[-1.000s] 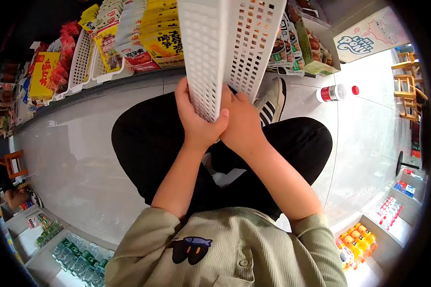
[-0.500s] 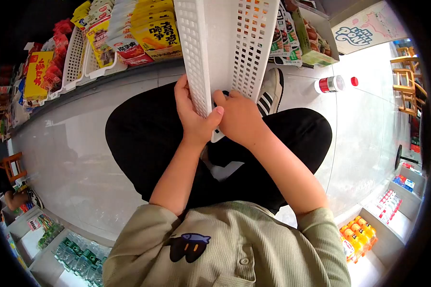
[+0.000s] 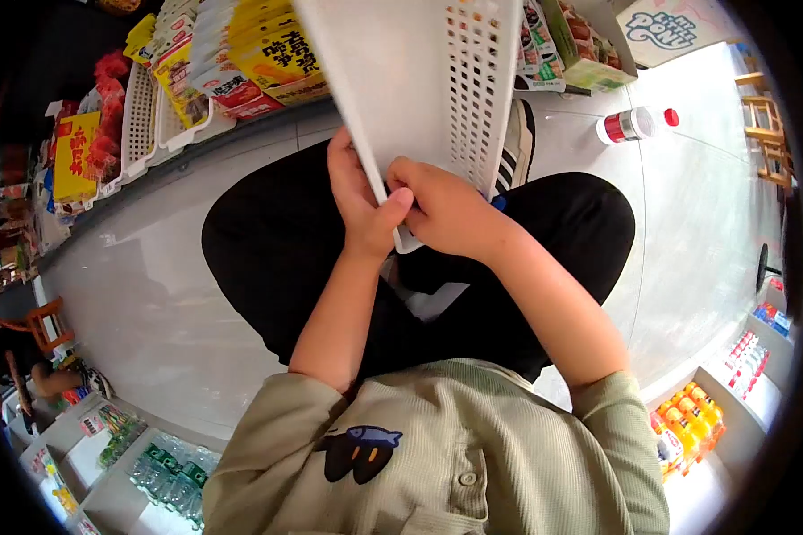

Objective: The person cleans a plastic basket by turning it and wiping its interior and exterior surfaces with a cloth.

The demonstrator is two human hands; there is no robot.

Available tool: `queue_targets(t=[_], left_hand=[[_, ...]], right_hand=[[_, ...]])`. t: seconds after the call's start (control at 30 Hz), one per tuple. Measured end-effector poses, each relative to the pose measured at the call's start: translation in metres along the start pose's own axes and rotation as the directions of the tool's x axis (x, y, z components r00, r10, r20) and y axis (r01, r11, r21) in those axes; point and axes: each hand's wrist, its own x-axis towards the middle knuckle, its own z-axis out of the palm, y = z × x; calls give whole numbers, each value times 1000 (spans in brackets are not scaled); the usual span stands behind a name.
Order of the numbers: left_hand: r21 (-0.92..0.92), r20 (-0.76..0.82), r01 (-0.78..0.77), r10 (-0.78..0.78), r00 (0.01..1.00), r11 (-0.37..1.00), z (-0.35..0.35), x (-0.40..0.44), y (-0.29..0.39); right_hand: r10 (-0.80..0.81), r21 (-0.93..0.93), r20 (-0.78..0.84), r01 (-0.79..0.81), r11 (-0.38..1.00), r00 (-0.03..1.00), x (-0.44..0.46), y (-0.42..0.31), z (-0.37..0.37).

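Note:
A long white plastic basket (image 3: 393, 80) with perforated walls stretches away from me between my bent knees. My left hand (image 3: 362, 201) is wrapped round the near end of its left wall, thumb on the rim. Right beside it, my right hand (image 3: 446, 209) is closed at the basket's near end, knuckles up, close to the left thumb. Its fingertips are hidden, so what they pinch cannot be made out. A small blue bit (image 3: 500, 203) shows just past the right hand, too little of it to name.
Snack packets (image 3: 272, 53) and more white baskets (image 3: 141, 111) line the low shelf at left. A bottle with a red label (image 3: 625, 126) lies on the floor near a red cap (image 3: 671, 117). Bottled drinks (image 3: 690, 423) stand behind at right. Another person (image 3: 27, 366) is at far left.
The basket has tilted, its left wall now seen edge-on and more of its inside showing. Both hands stay at its near end; the right hand has turned slightly.

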Motion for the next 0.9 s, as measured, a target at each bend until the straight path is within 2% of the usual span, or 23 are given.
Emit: queue_targets(t=[0.07,0.2,0.27,0.3,0.33,0.4,0.47,0.53,0.57,0.6,0.67,0.7,0.73,0.83,0.9], left_hand=[[-19,8,4,-4,1000,1000,-9,1,-7],[-35,-37,-13,12,999,999,-13,5,-7],[-43,-46,-19,17,999,999,-11,8,-5],[-46,-62,-70,67,996,996,-7,10,-3],[-50,-75,-119,115,990,992,-5,11,-2],[-79,-72,-113,108,992,990,-5,11,-3],[-115,-62,-106,99,993,988,-4,12,-5],[-85,-25,-111,109,994,990,-9,13,-8],[-84,-23,-110,109,994,990,-12,12,-11],[-78,-26,-72,70,997,994,-14,10,-10],[-71,-31,-34,32,999,997,-17,6,-10],[-30,-14,-6,5,1000,1000,-12,6,-3],[9,1,23,-23,1000,1000,-9,5,1],[-34,2,29,-29,1000,999,-11,4,-6],[-50,10,14,-13,1000,999,-11,3,-6]], right_hand=[[79,-115,68,-71,991,995,-4,-15,-10],[54,-107,65,-47,993,996,-13,-32,-28],[111,46,-132,-106,993,985,-19,-37,-35],[137,171,-234,-98,980,962,-18,-34,-34],[138,175,-232,-98,980,963,-19,-34,-34],[184,315,-293,-87,945,938,-18,-39,-35],[136,247,-322,-56,967,937,-12,-33,-25],[30,-8,-273,-34,999,961,-3,-29,-19],[105,-46,-207,-117,992,973,1,-30,-16],[105,-43,-207,-116,992,973,3,-29,-11],[89,-204,-78,-103,974,993,8,-20,2],[28,-229,-32,-34,973,999,12,-16,10],[29,-229,-29,-35,973,999,12,-12,12],[22,-194,2,-22,981,1000,7,-12,8],[79,-218,48,-67,974,996,0,-19,-3]])
